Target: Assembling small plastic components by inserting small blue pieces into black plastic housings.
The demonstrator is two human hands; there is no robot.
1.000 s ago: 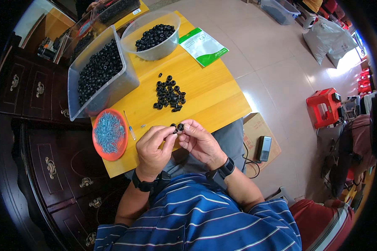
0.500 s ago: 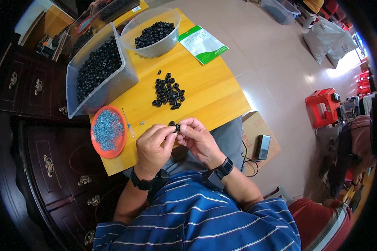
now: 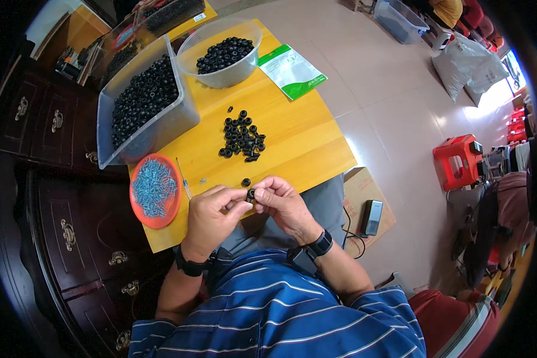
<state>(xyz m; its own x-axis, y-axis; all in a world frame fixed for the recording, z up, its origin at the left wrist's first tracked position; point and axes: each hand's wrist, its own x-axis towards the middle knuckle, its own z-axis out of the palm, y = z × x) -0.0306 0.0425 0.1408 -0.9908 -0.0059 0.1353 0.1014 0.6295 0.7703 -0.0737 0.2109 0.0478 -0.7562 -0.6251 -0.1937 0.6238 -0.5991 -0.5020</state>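
- The yellow wooden table (image 3: 304, 137) fills the middle of my view, with its near edge just over my lap and a dark carved cabinet (image 3: 59, 227) beside it on my left.
- At the far left of the table stands a clear rectangular bin (image 3: 161, 128) heaped with small black rings.
- Next to it, further right, sits a clear round bowl (image 3: 221, 74) holding more of the same black rings.
- Right of the bowl a green and white flat packet (image 3: 292, 71) lies at the table's far edge.
- Near my left hand is a round orange lid (image 3: 155, 191) filled with small silvery screws, and a thin tool (image 3: 183, 178) lies just beside it.
- In the middle of the table is a loose pile of black rings (image 3: 242, 136), well apart from my hands, with one stray ring (image 3: 246, 182) lying close to my fingers.
- My left hand (image 3: 212, 215) is curled, its thumb and fingertips closed against the small black ring (image 3: 250, 194).
- My right hand (image 3: 283, 206) meets it from the other side, fingers pinched on that same ring, so both hands grip it together just above the table's near edge.
- That ring is the smallest thing here, and I cannot tell what is fitted into it.
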